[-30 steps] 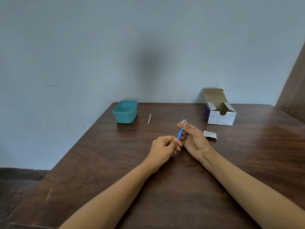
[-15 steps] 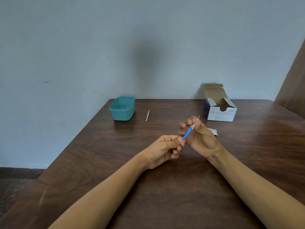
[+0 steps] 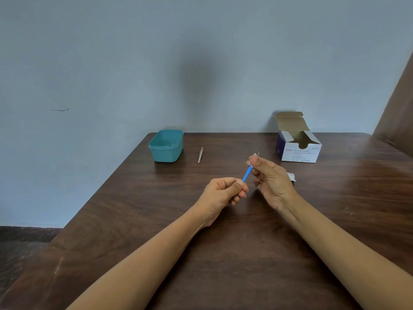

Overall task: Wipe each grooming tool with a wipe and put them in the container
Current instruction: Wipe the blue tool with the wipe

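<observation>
Tool [image 3: 247, 173] light, thin, stiff; blue handle, pale metal tip at far end; best gripped by handle, sharp tip kept clear. Held above table [image 3: 335, 220] centre: left hand [image 3: 223, 193] curled tight, pinching near end; right hand [image 3: 271, 177] closed round far end, seemingly with small white wipe [image 3: 253, 156] against it. Tweezers [image 3: 200, 155] lying flat, far left, just right of teal container [image 3: 166, 146]. Swab box [image 3: 298, 146] open, far right; torn wrapper [image 3: 291, 176] beside right hand.

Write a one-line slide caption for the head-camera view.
Both hands wipe a blue-handled tool: left hand grips the handle, right hand wipes; tweezers wait beside the teal container.
</observation>
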